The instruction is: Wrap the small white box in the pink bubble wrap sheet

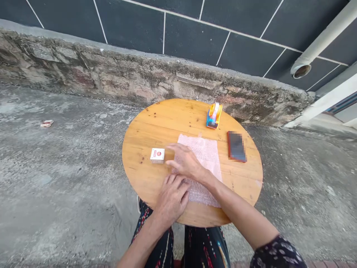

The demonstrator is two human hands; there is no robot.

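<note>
A sheet of pinkish bubble wrap (208, 156) lies flat on the round wooden table (142, 132). My left hand (174, 195) rests at the sheet's left edge, palm down, its fingers lying over the wrap and the wood. Reaching across the sheet, my right hand (185, 160) has its thumb and fingers apart, slightly blurred. Its fingertips come close to a small white box (157, 155) with red print, which stands on the table to the left of the wrap. A narrow gap shows between fingers and box.
A yellow and blue tape dispenser (214, 116) stands near the table's far edge. A dark phone (236, 146) with a red edge, partly pixelated, lies at the right. Behind the table runs a low stone wall base (111, 76). A crumpled scrap (47, 123) is on the concrete floor.
</note>
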